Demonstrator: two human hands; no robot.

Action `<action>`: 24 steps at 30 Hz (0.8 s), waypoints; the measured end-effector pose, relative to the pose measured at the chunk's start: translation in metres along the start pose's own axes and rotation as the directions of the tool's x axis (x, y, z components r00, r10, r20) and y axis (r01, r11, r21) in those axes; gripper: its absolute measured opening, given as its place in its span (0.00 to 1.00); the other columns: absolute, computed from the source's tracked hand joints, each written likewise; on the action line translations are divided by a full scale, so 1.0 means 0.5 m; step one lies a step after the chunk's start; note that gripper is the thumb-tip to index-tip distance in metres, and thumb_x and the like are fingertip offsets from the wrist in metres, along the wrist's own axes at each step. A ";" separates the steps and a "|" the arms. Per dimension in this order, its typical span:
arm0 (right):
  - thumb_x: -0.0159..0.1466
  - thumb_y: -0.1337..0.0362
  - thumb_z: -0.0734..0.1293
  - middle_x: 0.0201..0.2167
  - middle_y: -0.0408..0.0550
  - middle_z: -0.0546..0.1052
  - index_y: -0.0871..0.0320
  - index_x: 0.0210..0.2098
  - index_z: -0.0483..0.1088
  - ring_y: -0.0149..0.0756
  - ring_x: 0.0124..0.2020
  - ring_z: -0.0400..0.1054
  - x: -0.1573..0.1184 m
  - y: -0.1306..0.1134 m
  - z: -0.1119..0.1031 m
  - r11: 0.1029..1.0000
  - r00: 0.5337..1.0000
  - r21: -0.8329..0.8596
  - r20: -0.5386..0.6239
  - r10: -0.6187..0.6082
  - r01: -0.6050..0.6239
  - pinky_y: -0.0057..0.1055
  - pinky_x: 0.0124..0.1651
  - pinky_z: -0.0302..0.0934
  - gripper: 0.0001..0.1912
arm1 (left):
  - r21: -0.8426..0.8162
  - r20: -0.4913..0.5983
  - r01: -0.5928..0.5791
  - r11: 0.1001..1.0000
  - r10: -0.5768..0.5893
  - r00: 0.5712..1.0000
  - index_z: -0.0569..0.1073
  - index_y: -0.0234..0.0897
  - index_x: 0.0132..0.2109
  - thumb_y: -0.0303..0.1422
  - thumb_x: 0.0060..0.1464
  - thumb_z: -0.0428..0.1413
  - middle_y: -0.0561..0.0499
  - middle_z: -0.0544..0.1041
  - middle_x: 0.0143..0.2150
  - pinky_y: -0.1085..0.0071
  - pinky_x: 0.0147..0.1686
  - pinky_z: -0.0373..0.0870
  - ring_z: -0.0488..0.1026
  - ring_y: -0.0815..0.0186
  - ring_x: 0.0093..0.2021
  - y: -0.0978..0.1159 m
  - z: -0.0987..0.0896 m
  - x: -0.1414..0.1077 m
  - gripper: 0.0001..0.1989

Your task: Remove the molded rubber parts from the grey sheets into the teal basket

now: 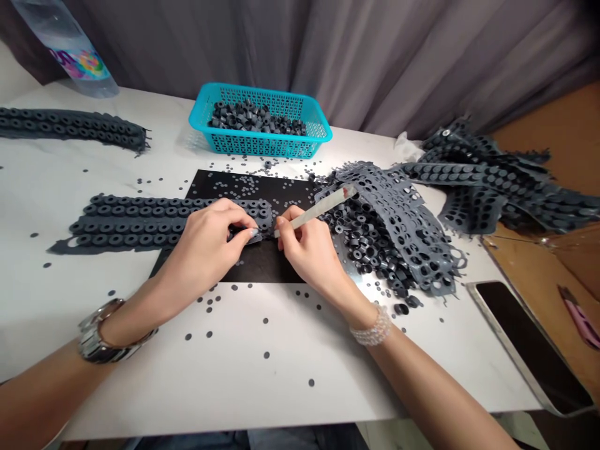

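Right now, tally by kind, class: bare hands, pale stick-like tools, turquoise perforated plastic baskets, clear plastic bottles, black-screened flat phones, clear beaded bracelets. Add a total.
Bare hands, left hand and right hand: 2
Pale stick-like tool: 1
Turquoise perforated plastic basket: 1
Clear plastic bottle: 1
Black-screened flat phone: 1
Clear beaded bracelet: 1
Total: 7

Two hands (pixel 206 244) (pixel 309 247), one pale tool (pixel 323 208), one basket (pixel 262 144), one bottle (pixel 77 56) and one phone (pixel 529 340) are visible.

A white table (pixel 225 387) carries a basket (pixel 262 145) and seemingly rubber strips (pixel 126 222).
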State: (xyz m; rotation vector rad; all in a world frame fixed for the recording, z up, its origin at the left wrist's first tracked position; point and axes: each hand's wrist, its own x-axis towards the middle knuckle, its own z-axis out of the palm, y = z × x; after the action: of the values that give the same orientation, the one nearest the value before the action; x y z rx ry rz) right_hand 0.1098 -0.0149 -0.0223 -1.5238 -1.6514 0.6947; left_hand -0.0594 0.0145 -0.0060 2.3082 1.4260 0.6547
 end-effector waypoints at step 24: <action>0.66 0.53 0.64 0.17 0.37 0.67 0.57 0.27 0.66 0.26 0.17 0.60 -0.002 0.030 -0.024 0.886 0.988 0.459 -0.096 0.121 -0.064 0.24 0.22 0.53 0.16 | -0.859 0.469 0.509 0.060 -0.309 0.827 0.77 0.36 0.39 0.26 0.54 0.61 0.47 0.80 0.46 0.73 0.51 0.74 0.77 0.68 0.46 -0.005 -0.047 0.010 0.04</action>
State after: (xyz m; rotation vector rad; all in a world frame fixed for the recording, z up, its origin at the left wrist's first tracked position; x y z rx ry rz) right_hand 0.1280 -0.0149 -0.0281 -1.2779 -1.2187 0.9455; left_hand -0.0724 0.0213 0.0135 0.7823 0.9564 0.8048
